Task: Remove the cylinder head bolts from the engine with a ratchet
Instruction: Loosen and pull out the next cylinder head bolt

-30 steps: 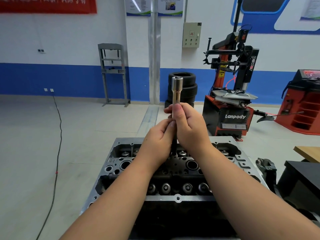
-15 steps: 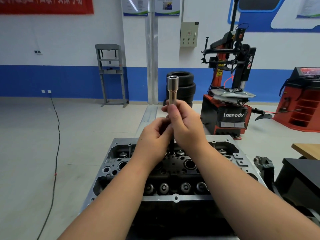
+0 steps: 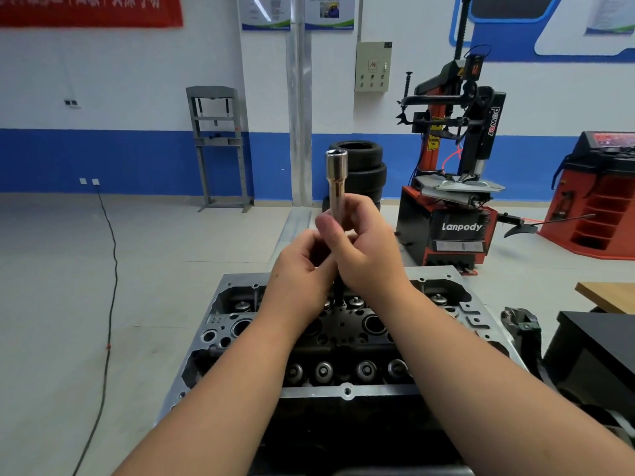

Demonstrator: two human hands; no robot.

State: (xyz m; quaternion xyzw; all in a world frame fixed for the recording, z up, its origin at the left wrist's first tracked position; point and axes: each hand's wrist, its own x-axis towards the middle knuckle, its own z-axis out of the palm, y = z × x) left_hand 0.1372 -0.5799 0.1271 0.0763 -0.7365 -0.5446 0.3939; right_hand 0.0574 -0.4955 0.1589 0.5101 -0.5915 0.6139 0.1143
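Observation:
A grey cylinder head [image 3: 220, 314] with valve springs and round bores lies in front of me. Above its middle I hold a long chrome socket [image 3: 336, 176] upright, open end up. My right hand [image 3: 364, 249] grips the socket's lower part, thumb across the front. My left hand [image 3: 302, 273] curls round a dark tool shaft [image 3: 338, 290] that hangs down below the socket toward the head. Where socket and shaft meet is hidden by my fingers. No bolts can be told apart among the head's fittings.
A black and red tyre changer [image 3: 453, 207] stands behind the head on the right, with stacked tyres [image 3: 364, 173] beside it. A black box [image 3: 591, 359] and a wooden tabletop [image 3: 608, 297] sit at right. A cable [image 3: 110, 269] runs across the floor at left.
Both hands and the socket have shifted slightly; my left hand has loosened and opened a gap beside the shaft, and my right thumb now lies across the socket's base.

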